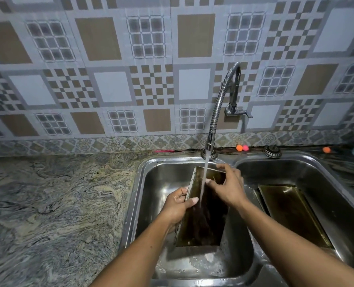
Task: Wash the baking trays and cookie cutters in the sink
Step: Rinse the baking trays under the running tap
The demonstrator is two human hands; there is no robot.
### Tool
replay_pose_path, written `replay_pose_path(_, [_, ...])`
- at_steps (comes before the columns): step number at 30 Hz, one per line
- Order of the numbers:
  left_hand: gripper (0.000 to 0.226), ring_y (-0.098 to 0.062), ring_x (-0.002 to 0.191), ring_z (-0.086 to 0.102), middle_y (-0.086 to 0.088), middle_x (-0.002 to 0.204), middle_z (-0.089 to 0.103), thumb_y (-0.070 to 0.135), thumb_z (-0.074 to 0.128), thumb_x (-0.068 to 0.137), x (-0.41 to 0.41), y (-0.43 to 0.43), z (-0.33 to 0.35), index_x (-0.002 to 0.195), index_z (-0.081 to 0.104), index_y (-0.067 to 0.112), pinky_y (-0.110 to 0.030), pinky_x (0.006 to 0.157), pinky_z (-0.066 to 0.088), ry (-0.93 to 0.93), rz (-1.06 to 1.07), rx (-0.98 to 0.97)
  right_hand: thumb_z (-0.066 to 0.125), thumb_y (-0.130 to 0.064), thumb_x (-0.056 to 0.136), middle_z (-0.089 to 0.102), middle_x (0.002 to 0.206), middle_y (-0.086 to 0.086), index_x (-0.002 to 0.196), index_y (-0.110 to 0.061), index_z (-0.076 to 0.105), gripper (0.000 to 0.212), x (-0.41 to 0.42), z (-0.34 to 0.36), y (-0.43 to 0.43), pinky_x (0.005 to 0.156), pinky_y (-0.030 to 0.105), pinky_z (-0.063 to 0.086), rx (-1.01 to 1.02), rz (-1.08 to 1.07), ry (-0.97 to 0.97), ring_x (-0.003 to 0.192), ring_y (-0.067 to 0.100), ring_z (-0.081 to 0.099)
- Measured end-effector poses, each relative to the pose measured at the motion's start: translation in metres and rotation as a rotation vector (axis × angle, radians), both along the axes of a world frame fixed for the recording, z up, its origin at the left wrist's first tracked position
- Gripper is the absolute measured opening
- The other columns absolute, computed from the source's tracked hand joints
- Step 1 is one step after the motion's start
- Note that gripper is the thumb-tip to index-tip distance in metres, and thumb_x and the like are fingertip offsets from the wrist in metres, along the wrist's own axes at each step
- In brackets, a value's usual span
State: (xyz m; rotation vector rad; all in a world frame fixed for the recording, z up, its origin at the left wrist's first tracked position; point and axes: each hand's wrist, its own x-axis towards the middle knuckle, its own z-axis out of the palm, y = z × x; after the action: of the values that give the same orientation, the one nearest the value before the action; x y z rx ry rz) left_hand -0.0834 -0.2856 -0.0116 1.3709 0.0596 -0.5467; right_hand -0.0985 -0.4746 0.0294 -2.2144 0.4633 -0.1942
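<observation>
A dark, browned rectangular baking tray (201, 226) is tilted over the left basin of the steel double sink (139, 195). Water runs from the flexible tap (217, 112) onto its inside. My left hand (177, 206) grips the tray's left rim, thumb across the edge. My right hand (227, 187) holds the tray's far right edge, with fingers reaching into the stream. A second browned baking tray (292, 212) lies flat in the right basin. No cookie cutters are visible.
A marbled stone counter (54, 204) stretches to the left of the sink. Small orange and pink balls (242, 148) and a drain plug (272, 151) sit on the back ledge. Patterned tiles cover the wall behind. Suds lie in the left basin's bottom.
</observation>
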Motion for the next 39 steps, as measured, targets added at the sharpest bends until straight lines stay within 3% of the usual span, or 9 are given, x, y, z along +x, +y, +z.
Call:
replay_pose_path(3, [0.024, -0.033, 0.087, 0.074, -0.023, 0.100, 0.076, -0.001, 0.073, 0.087, -0.001, 0.000, -0.001, 0.110, 0.067, 0.001, -0.039, 0.077, 0.062, 0.027, -0.041, -0.032, 0.077, -0.058, 0.074, 0.041, 0.147, -0.004, 0.123, -0.043, 0.051, 0.057, -0.009, 0.002, -0.017, 0.115, 0.056, 0.028, -0.120, 0.055, 0.020, 0.143, 0.025, 0.029])
replay_pose_path(6, [0.023, -0.035, 0.089, 0.073, -0.024, 0.101, 0.075, 0.000, 0.077, 0.085, 0.000, -0.001, -0.004, 0.106, 0.067, 0.001, -0.042, 0.081, 0.061, 0.012, -0.071, 0.015, 0.078, -0.055, 0.074, 0.062, 0.123, -0.015, 0.104, -0.043, 0.053, 0.040, -0.011, 0.007, -0.027, 0.107, 0.054, 0.039, -0.071, 0.112, -0.025, 0.120, 0.019, 0.055])
replay_pose_path(10, [0.018, -0.026, 0.089, 0.074, -0.005, 0.090, 0.079, 0.005, 0.085, 0.077, 0.009, -0.003, -0.015, 0.089, 0.077, 0.016, -0.034, 0.084, 0.059, -0.194, -0.031, 0.309, 0.085, -0.042, 0.071, 0.061, 0.097, -0.022, 0.088, -0.036, 0.054, 0.036, -0.016, 0.008, -0.029, 0.094, 0.050, 0.046, -0.158, 0.141, -0.138, 0.100, 0.011, 0.055])
replay_pose_path(14, [0.028, -0.010, 0.083, 0.071, 0.016, 0.084, 0.075, 0.006, 0.083, 0.078, 0.008, -0.009, -0.012, 0.095, 0.081, 0.029, -0.002, 0.065, 0.045, -0.347, 0.190, 0.547, 0.084, -0.041, 0.072, 0.060, 0.098, -0.021, 0.092, -0.037, 0.057, 0.034, -0.020, 0.006, -0.020, 0.093, 0.046, 0.045, -0.315, 0.182, -0.223, 0.098, 0.007, 0.051])
replay_pose_path(17, [0.031, -0.007, 0.086, 0.066, 0.015, 0.094, 0.071, 0.015, 0.084, 0.080, 0.005, -0.009, -0.011, 0.104, 0.078, 0.034, -0.012, 0.069, 0.046, -0.392, 0.270, 0.674, 0.078, -0.048, 0.076, 0.061, 0.106, -0.021, 0.100, -0.039, 0.060, 0.032, -0.020, 0.007, -0.010, 0.100, 0.044, 0.034, -0.388, 0.161, -0.223, 0.107, 0.004, 0.048])
replay_pose_path(26, [0.023, -0.001, 0.064, 0.068, 0.012, 0.071, 0.075, 0.023, 0.090, 0.074, -0.004, 0.002, -0.004, 0.091, 0.077, 0.033, -0.010, 0.053, 0.047, -0.343, 0.301, 0.518, 0.076, -0.055, 0.077, 0.062, 0.112, -0.020, 0.108, -0.040, 0.065, 0.036, -0.008, 0.020, 0.011, 0.094, 0.042, 0.028, -0.462, 0.114, -0.242, 0.112, 0.007, 0.046])
replay_pose_path(28, [0.023, -0.002, 0.065, 0.068, 0.007, 0.077, 0.077, 0.015, 0.089, 0.073, -0.001, 0.010, -0.005, 0.090, 0.078, 0.025, -0.010, 0.061, 0.053, -0.306, 0.297, 0.437, 0.076, -0.058, 0.075, 0.059, 0.114, -0.018, 0.108, -0.040, 0.066, 0.039, -0.007, 0.019, 0.011, 0.093, 0.038, 0.027, -0.436, 0.129, -0.245, 0.114, 0.008, 0.042])
replay_pose_path(33, [0.023, -0.020, 0.084, 0.077, -0.001, 0.087, 0.080, 0.013, 0.090, 0.072, 0.006, 0.032, -0.013, 0.092, 0.081, 0.018, -0.044, 0.089, 0.061, -0.217, 0.155, 0.367, 0.081, -0.055, 0.071, 0.050, 0.119, -0.008, 0.110, -0.036, 0.069, 0.045, -0.017, 0.013, 0.005, 0.101, 0.031, 0.035, -0.173, 0.064, -0.272, 0.119, 0.011, 0.037])
replay_pose_path(39, [0.028, -0.018, 0.087, 0.077, -0.003, 0.091, 0.080, 0.008, 0.089, 0.071, 0.008, 0.039, -0.017, 0.097, 0.080, 0.011, -0.037, 0.088, 0.061, -0.196, 0.120, 0.317, 0.079, -0.046, 0.079, 0.054, 0.110, -0.007, 0.113, -0.034, 0.064, 0.039, -0.036, 0.001, 0.001, 0.093, 0.033, 0.046, 0.082, -0.039, -0.214, 0.106, 0.012, 0.053])
